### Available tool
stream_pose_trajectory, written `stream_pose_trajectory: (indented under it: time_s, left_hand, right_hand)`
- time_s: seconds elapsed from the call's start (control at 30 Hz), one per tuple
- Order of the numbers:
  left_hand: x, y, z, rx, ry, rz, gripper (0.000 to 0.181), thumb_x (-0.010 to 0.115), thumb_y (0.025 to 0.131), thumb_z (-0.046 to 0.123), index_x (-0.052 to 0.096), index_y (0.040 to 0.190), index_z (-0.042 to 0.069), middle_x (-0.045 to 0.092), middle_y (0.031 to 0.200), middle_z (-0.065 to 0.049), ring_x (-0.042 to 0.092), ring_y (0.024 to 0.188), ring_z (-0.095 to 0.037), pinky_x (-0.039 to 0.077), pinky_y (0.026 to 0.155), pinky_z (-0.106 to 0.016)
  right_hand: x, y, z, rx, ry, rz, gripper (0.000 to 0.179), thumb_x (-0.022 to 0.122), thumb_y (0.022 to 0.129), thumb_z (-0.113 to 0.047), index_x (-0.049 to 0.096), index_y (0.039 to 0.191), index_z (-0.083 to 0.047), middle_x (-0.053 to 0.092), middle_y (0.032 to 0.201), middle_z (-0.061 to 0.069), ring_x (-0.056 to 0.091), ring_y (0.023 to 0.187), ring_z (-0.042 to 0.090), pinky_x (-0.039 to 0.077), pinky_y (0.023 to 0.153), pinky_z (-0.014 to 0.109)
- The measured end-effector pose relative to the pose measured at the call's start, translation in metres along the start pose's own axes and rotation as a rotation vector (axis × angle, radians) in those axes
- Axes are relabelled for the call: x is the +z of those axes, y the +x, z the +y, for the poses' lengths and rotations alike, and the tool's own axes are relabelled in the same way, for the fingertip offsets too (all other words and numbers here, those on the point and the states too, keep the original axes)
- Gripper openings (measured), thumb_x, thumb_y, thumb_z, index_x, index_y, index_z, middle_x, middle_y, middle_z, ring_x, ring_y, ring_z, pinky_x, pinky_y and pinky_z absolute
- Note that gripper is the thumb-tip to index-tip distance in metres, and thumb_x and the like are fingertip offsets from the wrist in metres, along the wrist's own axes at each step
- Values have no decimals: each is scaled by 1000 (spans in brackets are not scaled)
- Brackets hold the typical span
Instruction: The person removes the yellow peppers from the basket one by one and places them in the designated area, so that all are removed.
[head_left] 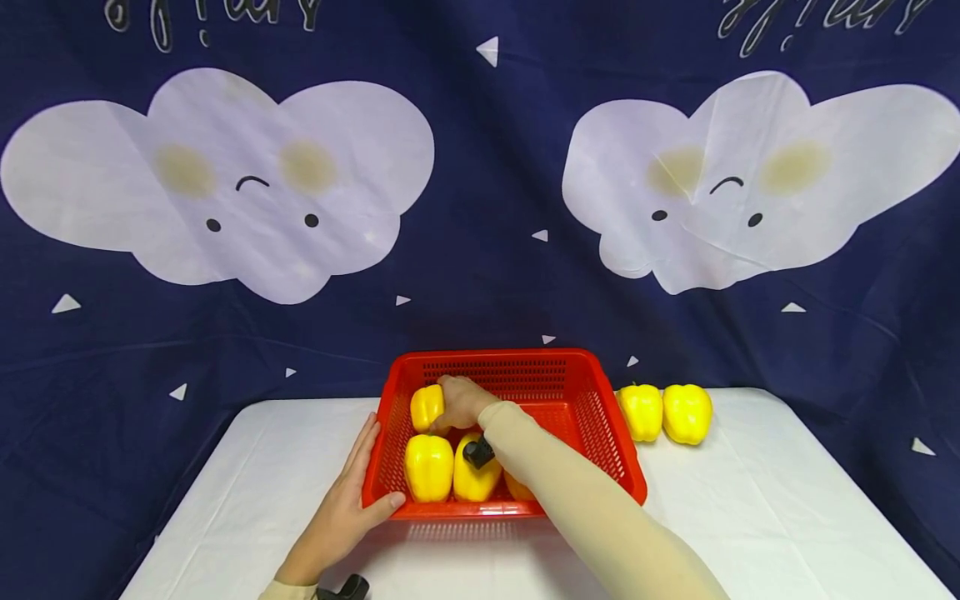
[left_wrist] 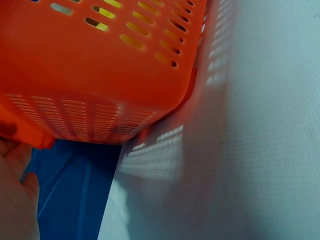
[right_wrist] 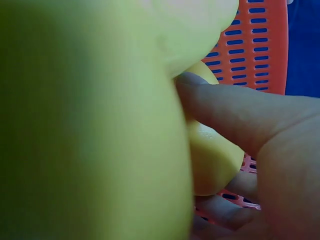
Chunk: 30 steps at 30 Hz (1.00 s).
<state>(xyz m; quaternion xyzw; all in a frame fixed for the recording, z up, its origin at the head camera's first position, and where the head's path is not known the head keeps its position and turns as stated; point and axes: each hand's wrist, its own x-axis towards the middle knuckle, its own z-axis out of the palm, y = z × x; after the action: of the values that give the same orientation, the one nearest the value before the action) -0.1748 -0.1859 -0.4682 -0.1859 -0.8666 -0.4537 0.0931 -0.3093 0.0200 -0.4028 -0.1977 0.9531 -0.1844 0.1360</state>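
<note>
My right hand [head_left: 463, 402] reaches into the red plastic basket [head_left: 618, 429] and grips a yellow bell pepper [head_left: 427, 407] at the back left. In the right wrist view, the thumb lies along one side of this pepper [right_wrist: 215, 167], with the fingers partly hidden beyond it. My left hand [head_left: 347, 492] rests against the basket's left side, its fingers straight along the wall and thumb at the front rim. Along the basket's front stand a yellow pepper [head_left: 428, 468], another pepper [head_left: 474, 482] under my right wrist, and a third pepper [head_left: 516, 487] mostly covered by the sleeve.
Two more yellow peppers [head_left: 687, 414] stand side by side on the white tablecloth [head_left: 750, 500], just right of the basket. Behind the table hangs a dark blue curtain [head_left: 495, 167] with white clouds. The basket's walls are slotted.
</note>
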Motion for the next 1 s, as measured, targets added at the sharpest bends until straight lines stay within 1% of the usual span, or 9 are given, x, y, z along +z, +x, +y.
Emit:
stream_pose_trajectory:
  time_s: [0.17, 0.2, 0.27, 0.4, 0.5, 0.57, 0.67, 0.8, 1.0]
  left_hand:
    - [1, 0, -1, -9, -2, 1, 95, 75, 89, 32, 17, 162, 15, 9, 168, 2, 25, 148, -40, 34, 104, -65]
    - [1, 0, -1, -10, -3, 1, 95, 75, 89, 32, 17, 162, 14, 9, 168, 1, 25, 148, -40, 34, 104, -65]
    - [1, 0, -1, -8, -8, -1, 94, 74, 89, 31, 17, 162, 14, 9, 168, 1, 24, 148, -40, 34, 105, -64]
    - [1, 0, -1, -6, -7, -4, 94, 74, 89, 31, 17, 162, 14, 9, 168, 0, 26, 147, -40, 36, 104, -64]
    - [1, 0, -1, -15, -3, -4, 94, 74, 89, 32, 17, 162, 16, 8, 168, 3, 27, 147, -39, 38, 103, -63]
    - [1, 1, 0, -20, -6, -5, 93, 74, 90, 33, 17, 162, 17, 8, 168, 4, 27, 147, -38, 38, 103, -62]
    - [1, 1, 0, -22, -7, -6, 93, 73, 90, 33, 16, 162, 17, 8, 168, 4, 27, 147, -39, 38, 103, -63]
    - [2, 1, 0, -24, -9, -7, 93, 73, 90, 33, 16, 162, 16, 7, 169, 3, 27, 146, -41, 40, 101, -65]
    - [2, -1, 2, -38, -19, -8, 94, 74, 89, 33, 17, 162, 16, 8, 168, 5, 27, 147, -38, 41, 102, -61]
  right_hand:
    - [0, 0, -1, -6, -28, 6, 64, 82, 84, -31, 54, 133, -2, 62, 103, 5, 58, 96, 19, 51, 86, 29]
    - [0, -1, -1, -7, -31, 4, 63, 82, 84, -31, 54, 132, -1, 62, 103, 5, 58, 96, 19, 51, 86, 28]
    - [0, -1, 0, -11, -28, 5, 67, 82, 85, -30, 52, 137, -1, 63, 108, 6, 57, 100, 18, 50, 88, 28]
    - [-2, -3, 1, -23, 23, 22, 73, 82, 84, -27, 48, 143, 0, 64, 112, 7, 58, 104, 20, 50, 91, 30]
    - [-6, -6, 2, -31, 81, 51, 75, 84, 82, -25, 48, 144, -1, 64, 113, 7, 58, 105, 22, 50, 93, 32]
    - [-9, -8, 4, -36, 101, 71, 77, 84, 82, -26, 48, 145, -1, 64, 119, 8, 56, 110, 22, 48, 97, 33]
    - [-13, -12, 6, -37, 143, 101, 79, 85, 80, -27, 49, 146, -3, 63, 126, 9, 55, 113, 23, 48, 99, 35]
    - [-17, -19, 9, -46, 219, 136, 79, 86, 76, -29, 52, 144, -6, 63, 125, 8, 55, 111, 24, 50, 94, 35]
    - [-21, -29, 18, -84, 294, 178, 80, 86, 74, -29, 53, 145, -10, 60, 130, 7, 52, 114, 26, 52, 91, 37]
